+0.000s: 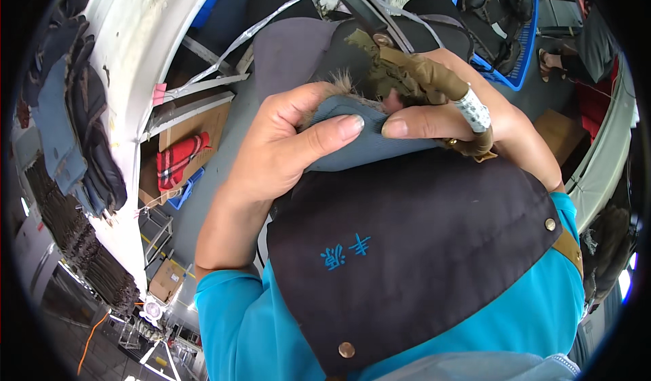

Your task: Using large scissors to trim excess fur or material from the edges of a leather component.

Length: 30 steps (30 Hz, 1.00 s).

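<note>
A blue-grey ribbed cloth piece [366,152] with tan fur showing along its upper edge is held up before my chest. My left hand [288,147] grips it from the left, thumb on top and fingers hidden behind. From the other side my right hand [430,121] pinches the same cloth, its thumb almost meeting the left one. Brown cloth wrapping [434,79], with a band of white patterned tape [473,113], lies around the right hand's fingers. Below the hands hangs my dark apron [420,245] with blue stitching.
A white table edge [159,15] runs down the left, with dark and blue garments [64,137] heaped beyond it. Red plaid cloth [183,158] lies below. At upper right stands a blue basket [527,49] of dark furry pieces; near it is another person's sandalled foot [546,66].
</note>
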### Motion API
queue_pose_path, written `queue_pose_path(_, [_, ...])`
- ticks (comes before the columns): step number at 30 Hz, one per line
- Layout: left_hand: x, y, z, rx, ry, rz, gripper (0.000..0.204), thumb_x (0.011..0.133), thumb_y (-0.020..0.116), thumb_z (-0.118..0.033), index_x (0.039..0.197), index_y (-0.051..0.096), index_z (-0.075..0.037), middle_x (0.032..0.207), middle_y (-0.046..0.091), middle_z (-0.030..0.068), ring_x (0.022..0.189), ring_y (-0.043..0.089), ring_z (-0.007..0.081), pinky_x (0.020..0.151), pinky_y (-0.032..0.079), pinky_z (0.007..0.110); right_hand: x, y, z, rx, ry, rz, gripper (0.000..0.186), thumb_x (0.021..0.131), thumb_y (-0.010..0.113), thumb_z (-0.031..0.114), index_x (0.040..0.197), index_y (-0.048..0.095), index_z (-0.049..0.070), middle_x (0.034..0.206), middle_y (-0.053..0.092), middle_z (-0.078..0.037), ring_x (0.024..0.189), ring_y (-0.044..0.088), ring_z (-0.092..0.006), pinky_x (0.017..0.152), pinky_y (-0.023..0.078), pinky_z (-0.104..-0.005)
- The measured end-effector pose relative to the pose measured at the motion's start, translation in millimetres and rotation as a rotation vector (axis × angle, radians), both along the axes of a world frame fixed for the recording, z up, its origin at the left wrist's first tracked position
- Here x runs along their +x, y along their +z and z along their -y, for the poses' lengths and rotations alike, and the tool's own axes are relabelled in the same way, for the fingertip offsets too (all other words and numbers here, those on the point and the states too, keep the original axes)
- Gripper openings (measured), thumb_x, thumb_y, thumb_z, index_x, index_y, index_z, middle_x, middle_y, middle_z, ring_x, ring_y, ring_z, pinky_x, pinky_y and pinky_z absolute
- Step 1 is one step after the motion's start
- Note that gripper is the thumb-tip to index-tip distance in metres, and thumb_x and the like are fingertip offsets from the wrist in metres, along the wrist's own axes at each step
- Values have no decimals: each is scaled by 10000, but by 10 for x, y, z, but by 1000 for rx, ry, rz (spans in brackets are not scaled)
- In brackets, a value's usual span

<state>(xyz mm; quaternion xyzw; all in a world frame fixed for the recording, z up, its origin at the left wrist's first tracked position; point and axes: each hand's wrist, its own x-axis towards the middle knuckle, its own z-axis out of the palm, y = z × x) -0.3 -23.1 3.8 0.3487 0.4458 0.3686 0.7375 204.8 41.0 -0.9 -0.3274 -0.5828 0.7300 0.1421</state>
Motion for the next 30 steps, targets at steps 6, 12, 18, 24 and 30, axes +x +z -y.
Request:
queue_pose_path(6, [145, -9, 41, 149, 150, -71, 176, 804, 638, -76, 953, 603, 9, 848, 598, 7, 786, 520, 56, 706, 418, 209, 12, 40, -69, -39, 13, 80, 279, 730, 732, 261, 779, 566, 42, 630, 508, 31, 568, 453, -38, 482, 342, -207])
queue_pose_path(12, [184, -55, 56, 169, 236, -43, 132, 802, 630, -59, 913, 609, 8, 822, 588, 4, 759, 511, 50, 670, 413, 206, 262, 174, -97, 337, -273, 221, 205, 721, 731, 139, 778, 564, 34, 636, 515, 36, 586, 483, -46, 520, 377, -194])
queue_pose_path(18, [162, -89, 45, 268, 233, -98, 124, 785, 637, -38, 898, 620, 9, 798, 597, 28, 686, 503, 55, 612, 400, 200, 656, 296, -136, 700, 94, 339, 452, 519, 852, 243, 762, 556, 4, 608, 473, -55, 535, 454, -175, 508, 351, -289])
queue_pose_path(24, [155, -64, 4, 373, 219, -143, 131, 778, 625, -9, 906, 617, 16, 789, 614, 45, 667, 506, 55, 600, 405, 203, 600, 314, -27, 866, 112, 470, 507, 438, 837, 316, 689, 520, 11, 586, 437, -105, 569, 403, -301, 535, 330, -352])
queue_pose_path(30, [205, -73, 16, 466, 323, -101, 154, 765, 625, 5, 917, 605, 26, 779, 609, 50, 668, 511, 63, 596, 408, 211, 603, 264, -9, 970, 135, 516, 539, 433, 804, 326, 716, 488, -8, 629, 403, -111, 602, 374, -292, 538, 294, -368])
